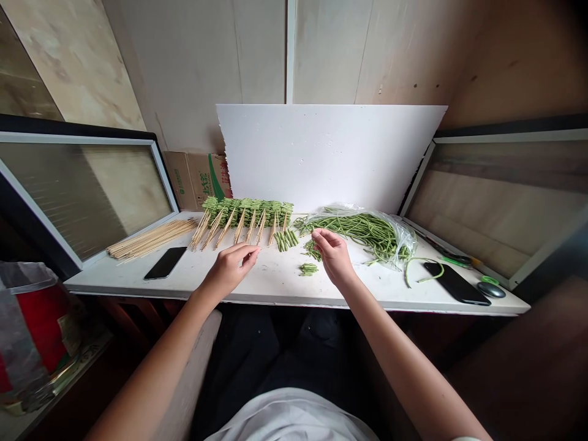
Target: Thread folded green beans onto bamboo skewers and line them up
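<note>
White table (275,282): fingers (248,254) of left hand (228,271) and right hand (333,257) pinched together, anything held too small to tell. Beyond them, skewered green beans (243,212) lay in a row, sticks pointing toward the person.

- A black smartphone (165,263) lies flat near the tabletop's (367,288) front left edge.
- A second black smartphone (457,283) lies near the right end.
- A grey computer mouse (490,290) sits just beside it, by the right corner.
- A white foam board (331,156) stands upright along the back edge.
- A cardboard box (195,179) with green printing stands behind the board's left end.
- Glass-paned frames (82,196) rise at the left end, with another (500,202) at the right.
- A red and grey plastic bag (34,324) sits below the tabletop, beyond its left end.
</note>
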Motion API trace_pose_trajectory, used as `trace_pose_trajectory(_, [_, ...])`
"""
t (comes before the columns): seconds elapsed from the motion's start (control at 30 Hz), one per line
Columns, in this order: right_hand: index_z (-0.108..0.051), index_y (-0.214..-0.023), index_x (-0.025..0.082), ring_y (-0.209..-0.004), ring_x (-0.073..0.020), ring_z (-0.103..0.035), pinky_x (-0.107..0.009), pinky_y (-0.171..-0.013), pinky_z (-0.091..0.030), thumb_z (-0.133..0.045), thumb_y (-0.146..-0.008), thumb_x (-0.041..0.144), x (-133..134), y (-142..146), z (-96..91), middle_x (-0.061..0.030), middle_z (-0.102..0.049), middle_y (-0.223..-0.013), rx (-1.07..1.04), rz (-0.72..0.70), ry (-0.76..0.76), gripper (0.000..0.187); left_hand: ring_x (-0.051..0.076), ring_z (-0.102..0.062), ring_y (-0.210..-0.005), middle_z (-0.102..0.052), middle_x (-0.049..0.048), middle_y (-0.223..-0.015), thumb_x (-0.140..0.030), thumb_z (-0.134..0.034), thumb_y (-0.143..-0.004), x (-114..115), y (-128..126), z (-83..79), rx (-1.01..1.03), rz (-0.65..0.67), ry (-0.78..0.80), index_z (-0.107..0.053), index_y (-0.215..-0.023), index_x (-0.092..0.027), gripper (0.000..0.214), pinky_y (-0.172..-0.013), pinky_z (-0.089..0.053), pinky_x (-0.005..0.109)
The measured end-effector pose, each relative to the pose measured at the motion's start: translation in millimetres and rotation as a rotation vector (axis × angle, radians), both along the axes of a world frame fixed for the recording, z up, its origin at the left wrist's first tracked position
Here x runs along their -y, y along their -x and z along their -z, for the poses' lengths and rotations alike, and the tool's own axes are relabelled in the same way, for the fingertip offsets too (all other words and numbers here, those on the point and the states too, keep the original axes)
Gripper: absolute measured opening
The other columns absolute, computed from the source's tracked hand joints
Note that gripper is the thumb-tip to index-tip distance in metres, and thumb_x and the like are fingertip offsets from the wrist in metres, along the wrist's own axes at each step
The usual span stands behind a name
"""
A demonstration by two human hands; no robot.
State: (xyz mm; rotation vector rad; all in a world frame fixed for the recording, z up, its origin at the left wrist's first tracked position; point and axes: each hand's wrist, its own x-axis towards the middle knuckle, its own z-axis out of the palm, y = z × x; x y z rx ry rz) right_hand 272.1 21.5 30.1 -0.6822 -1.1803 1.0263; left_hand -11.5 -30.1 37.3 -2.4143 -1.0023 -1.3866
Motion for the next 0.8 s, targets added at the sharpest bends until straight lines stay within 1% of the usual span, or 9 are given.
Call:
trace_pose_trajectory(0.17, [-0.081, -0.086, 0.025, -0.083, -0.0162, -0.058, -0.028, -0.067, -0.047, -0.094, -0.068, 0.05, 2, 7, 2.5, -0.0032, -0.07, -0.093, -0.098, -0.007, 0.125, 0.034, 0.014, -0.065, -0.074, -0.075, 0.0056, -0.089, -0.016, -0.061, -0.102, -1, -1, 1.7, 0.045, 0.008, -0.114, -0.077, -0.11, -0.018, 0.018, -0.075, -0.054, 0.026])
trace_pose_trajectory(0.23, [-0.08, -0.085, 0.025, -0.084, -0.017, -0.059, -0.028, -0.065, -0.046, -0.094, -0.067, 0.051, 5, 10, 2.2, -0.0038, -0.07, -0.093, -0.122, 0.007, 0.148, 0.035, 0.014, -0.066, -0.076, -0.075, 0.0058, -0.09, -0.015, -0.061, -0.102, -1, -1, 2.6, 0.05, 0.014, -0.13, -0.077, -0.112, -0.018, 0.018, -0.077, -0.055, 0.027])
trace_pose_trajectory(0.3, [-0.08, -0.085, 0.025, -0.085, -0.0174, -0.061, -0.029, -0.065, -0.047, -0.093, -0.068, 0.052, 7, 13, 1.6, -0.004, -0.072, -0.095, -0.127, 0.025, 0.138, 0.035, 0.015, -0.067, -0.078, -0.075, 0.0061, -0.092, -0.016, -0.06, -0.103, -2, 0, 3.2, 0.037, 0.019, -0.099, -0.076, -0.113, -0.018, 0.019, -0.078, -0.055, 0.027])
trace_pose_trajectory(0.4, [-0.08, -0.086, 0.026, -0.082, -0.017, -0.061, -0.03, -0.066, -0.047, -0.093, -0.068, 0.052, 8, 13, 0.6, -0.0034, -0.074, -0.099, -0.118, 0.035, 0.116, 0.035, 0.017, -0.069, -0.084, -0.075, 0.0073, -0.097, -0.02, -0.055, -0.106, -2, 1, 3.4, -0.009, 0.025, 0.015, -0.073, -0.115, -0.018, 0.02, -0.079, -0.055, 0.028])
trace_pose_trajectory(0.47, [-0.081, -0.087, 0.026, -0.081, -0.0162, -0.06, -0.03, -0.068, -0.047, -0.093, -0.069, 0.052, 6, 10, -0.2, -0.0026, -0.075, -0.098, -0.099, 0.035, 0.091, 0.034, 0.018, -0.07, -0.088, -0.074, 0.008, -0.099, -0.021, -0.052, -0.108, -2, 1, 4.3, -0.028, 0.032, 0.078, -0.072, -0.116, -0.018, 0.021, -0.081, -0.055, 0.029])
trace_pose_trajectory(0.57, [-0.082, -0.089, 0.027, -0.079, -0.0158, -0.059, -0.03, -0.07, -0.047, -0.092, -0.071, 0.051, 4, 5, -1.8, -0.0016, -0.074, -0.092, -0.053, 0.041, 0.035, 0.032, 0.019, -0.071, -0.088, -0.073, 0.0074, -0.096, -0.023, -0.049, -0.109, -3, -1, 7.1, -0.032, 0.045, 0.134, -0.071, -0.114, -0.018, 0.023, -0.08, -0.055, 0.029])
trace_pose_trajectory(0.67, [-0.081, -0.088, 0.026, -0.079, -0.0167, -0.059, -0.031, -0.071, -0.047, -0.091, -0.071, 0.054, 2, 1, -2.4, -0.0019, -0.074, -0.091, -0.016, 0.044, 0.017, 0.034, 0.019, -0.071, -0.087, -0.073, 0.0069, -0.094, -0.023, -0.05, -0.109, -3, -4, 9.2, -0.028, 0.048, 0.13, -0.072, -0.112, -0.019, 0.022, -0.078, -0.055, 0.029])
trace_pose_trajectory(0.8, [-0.081, -0.086, 0.025, -0.081, -0.0171, -0.06, -0.031, -0.069, -0.047, -0.092, -0.069, 0.054, 2, 6, 1.6, -0.0029, -0.074, -0.093, -0.023, 0.045, 0.066, 0.036, 0.016, -0.067, -0.078, -0.073, 0.0052, -0.089, -0.02, -0.055, -0.106, -2, -4, 7.7, -0.007, 0.027, 0.029, -0.073, -0.113, -0.019, 0.02, -0.073, -0.053, 0.027])
